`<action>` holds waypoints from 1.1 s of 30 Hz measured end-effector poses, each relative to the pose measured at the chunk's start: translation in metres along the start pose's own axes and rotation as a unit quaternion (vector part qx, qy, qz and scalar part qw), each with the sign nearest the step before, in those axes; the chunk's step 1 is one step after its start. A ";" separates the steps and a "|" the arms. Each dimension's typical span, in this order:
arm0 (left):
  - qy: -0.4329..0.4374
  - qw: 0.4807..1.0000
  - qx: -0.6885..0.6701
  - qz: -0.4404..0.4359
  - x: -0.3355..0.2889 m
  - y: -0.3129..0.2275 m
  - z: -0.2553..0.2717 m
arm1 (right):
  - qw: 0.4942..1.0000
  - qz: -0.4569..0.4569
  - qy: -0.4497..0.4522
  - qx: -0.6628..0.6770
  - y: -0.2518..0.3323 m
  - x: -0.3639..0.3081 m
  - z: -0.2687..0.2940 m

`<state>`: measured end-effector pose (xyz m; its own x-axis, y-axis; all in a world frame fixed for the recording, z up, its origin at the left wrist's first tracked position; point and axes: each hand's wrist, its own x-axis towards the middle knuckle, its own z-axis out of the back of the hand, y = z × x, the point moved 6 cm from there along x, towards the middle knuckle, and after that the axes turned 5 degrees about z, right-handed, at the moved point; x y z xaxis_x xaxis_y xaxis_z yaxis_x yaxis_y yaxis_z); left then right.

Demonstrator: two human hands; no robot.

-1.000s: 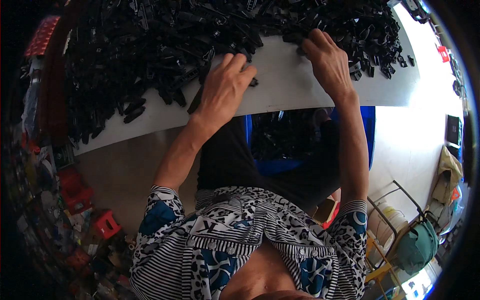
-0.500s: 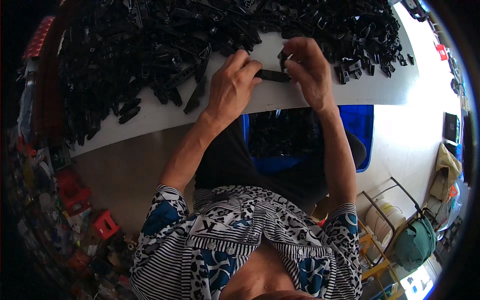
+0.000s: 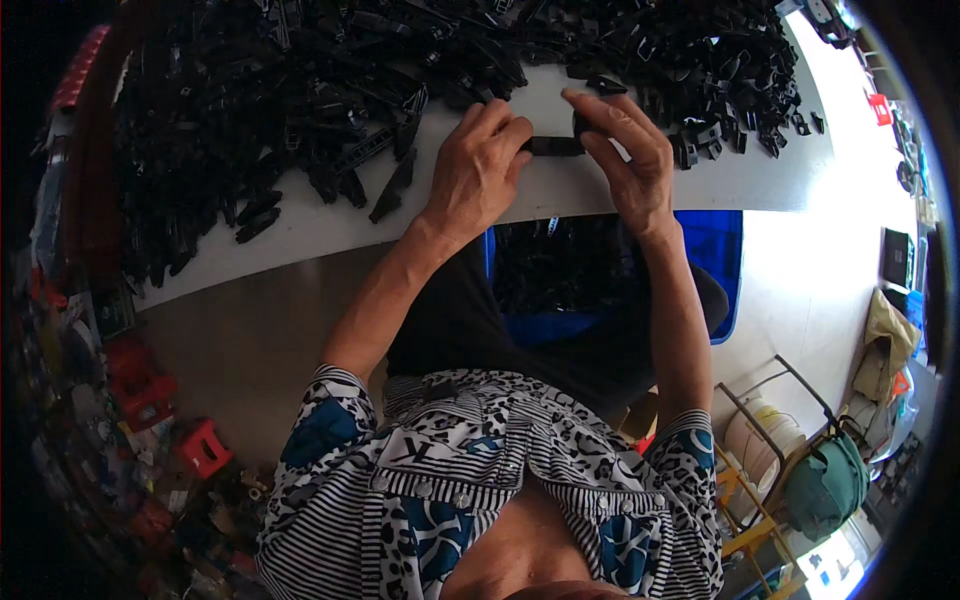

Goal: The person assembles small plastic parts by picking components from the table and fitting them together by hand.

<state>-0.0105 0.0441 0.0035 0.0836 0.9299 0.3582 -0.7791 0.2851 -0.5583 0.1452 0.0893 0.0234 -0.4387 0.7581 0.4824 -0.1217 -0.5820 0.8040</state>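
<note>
Between my two hands, a long black plastic part (image 3: 556, 146) lies level just above the white table (image 3: 690, 192). My left hand (image 3: 478, 168) is closed, thumb and fingers pinching the part's left end. At its right end, my right hand (image 3: 632, 155) pinches a small black plastic piece (image 3: 581, 124) between thumb and fingers, up against the long part. The fingers partly cover this piece, so whether the two parts are joined cannot be seen. Just left of my left hand, a loose black strip (image 3: 394, 188) rests on the table.
Long black parts are heaped (image 3: 230, 120) at the back left of the table, with smaller black clips piled (image 3: 720, 85) at the back right. Below the table edge, a blue bin (image 3: 728, 285) holds black parts. A red stool (image 3: 205, 447) stands at lower left, a hand cart (image 3: 775, 430) at lower right.
My right hand has brought the small piece down against the right end of the long part, its fingers now more stretched. My left hand has shifted slightly right and keeps its pinch.
</note>
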 end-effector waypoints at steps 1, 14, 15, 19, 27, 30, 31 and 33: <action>0.004 1.000 0.005 -0.005 0.000 -0.001 -0.001 | 1.000 0.000 0.000 -0.001 -0.003 -0.001 -0.001; 0.006 1.000 -0.001 -0.015 0.002 -0.002 -0.008 | 0.974 -0.071 0.058 -0.207 -0.011 -0.010 0.017; 0.008 1.000 -0.003 -0.018 0.002 -0.001 -0.008 | 0.982 -0.106 0.050 -0.148 -0.013 -0.011 0.016; 0.014 1.000 -0.005 -0.017 0.003 0.001 -0.011 | 0.976 -0.034 0.096 -0.192 -0.013 -0.011 0.005; -0.014 0.999 -0.050 -0.005 0.005 0.005 -0.010 | 0.939 0.040 0.154 -0.304 -0.010 -0.005 -0.003; -0.015 0.999 -0.041 -0.010 0.006 0.007 -0.011 | 0.958 0.045 0.140 -0.248 -0.014 -0.006 -0.001; -0.019 0.999 -0.036 -0.022 0.005 0.008 -0.008 | 0.960 0.048 0.138 -0.240 -0.016 -0.004 -0.001; -0.023 0.999 -0.025 -0.031 0.005 0.008 -0.005 | 0.962 0.090 0.159 -0.203 -0.015 0.002 -0.005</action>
<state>-0.0128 0.0524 -0.0030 0.1014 0.8990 0.4261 -0.7417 0.3538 -0.5699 0.1418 0.0984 0.0103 -0.7277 0.5431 0.4189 -0.3272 -0.8116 0.4839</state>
